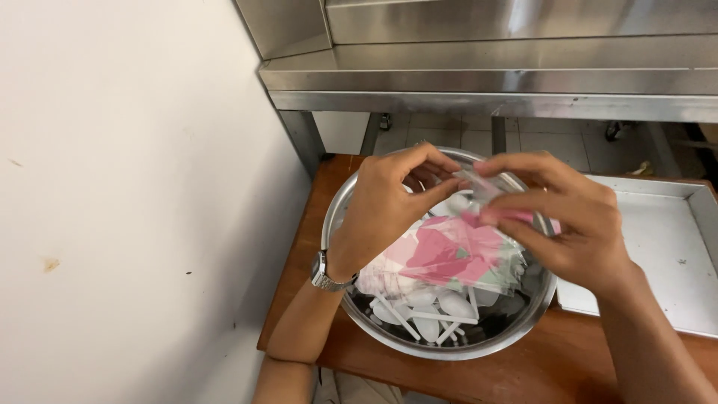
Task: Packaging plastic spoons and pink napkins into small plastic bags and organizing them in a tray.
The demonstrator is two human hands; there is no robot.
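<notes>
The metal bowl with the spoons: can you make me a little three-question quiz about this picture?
1. True or false: the steel bowl holds white plastic spoons.
2. Which wrist wears the wristwatch? A) left B) right
3. What do the left hand and the right hand hold between them over the bowl?

Key:
1. True.
2. A, the left.
3. A clear plastic bag with a pink and green print, gripped at its top by both hands. The steel tray beside the bowl is untouched.
</notes>
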